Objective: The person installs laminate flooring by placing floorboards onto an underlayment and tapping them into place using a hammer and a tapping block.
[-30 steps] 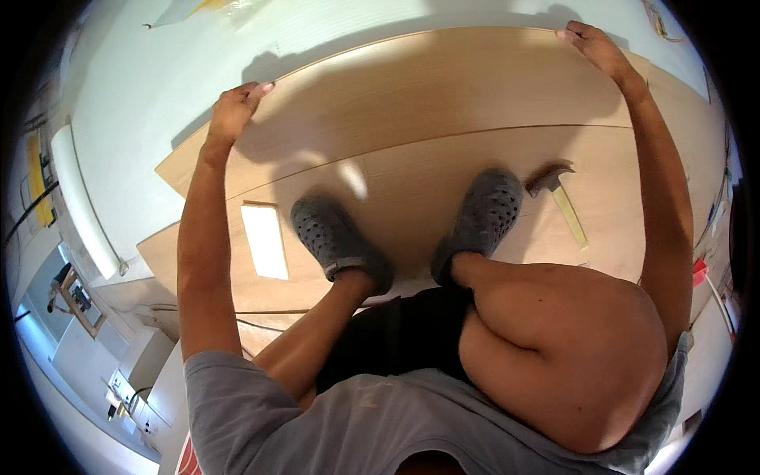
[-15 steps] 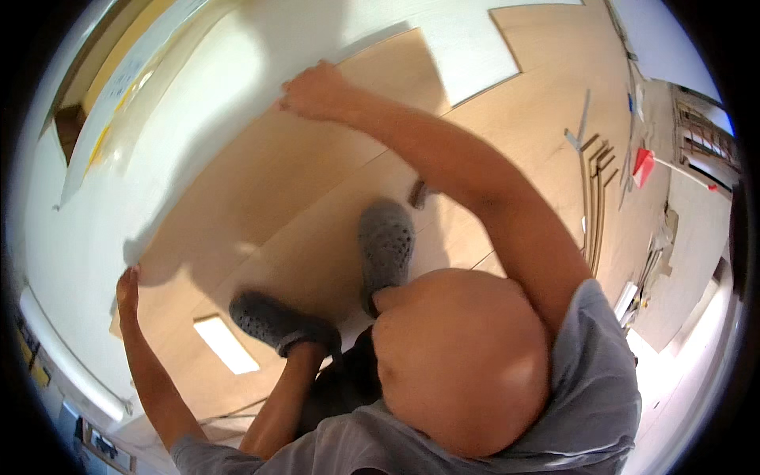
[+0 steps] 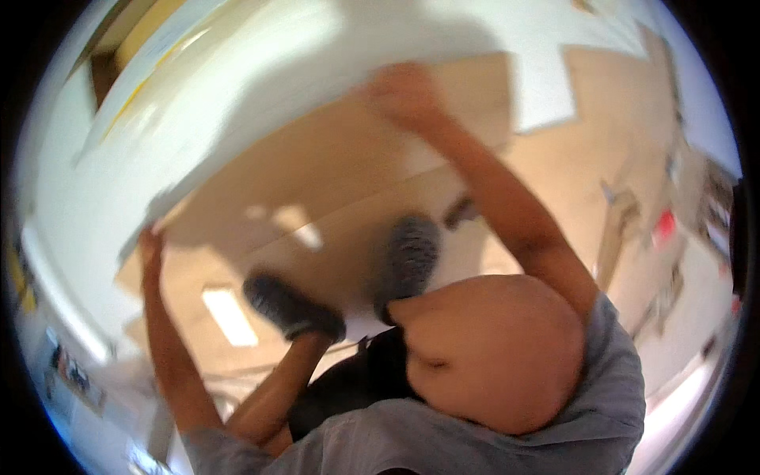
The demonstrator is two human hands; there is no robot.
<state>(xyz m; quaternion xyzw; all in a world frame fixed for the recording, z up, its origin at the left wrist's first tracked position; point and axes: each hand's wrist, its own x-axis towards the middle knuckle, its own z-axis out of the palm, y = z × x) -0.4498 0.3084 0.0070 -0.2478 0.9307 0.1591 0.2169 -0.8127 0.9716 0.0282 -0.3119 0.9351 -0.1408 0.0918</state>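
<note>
Press the plank [image 3: 340,154] evenly along its far edge: left hand [image 3: 153,244] by its left end, right hand [image 3: 404,96] curled past mid-length; both grips too blurred to tell.

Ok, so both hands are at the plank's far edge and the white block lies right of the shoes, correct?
Not quite: the white block lies left of the shoes, as the head view shows. The left hand and right hand are indeed at the far edge of the plank.
</note>
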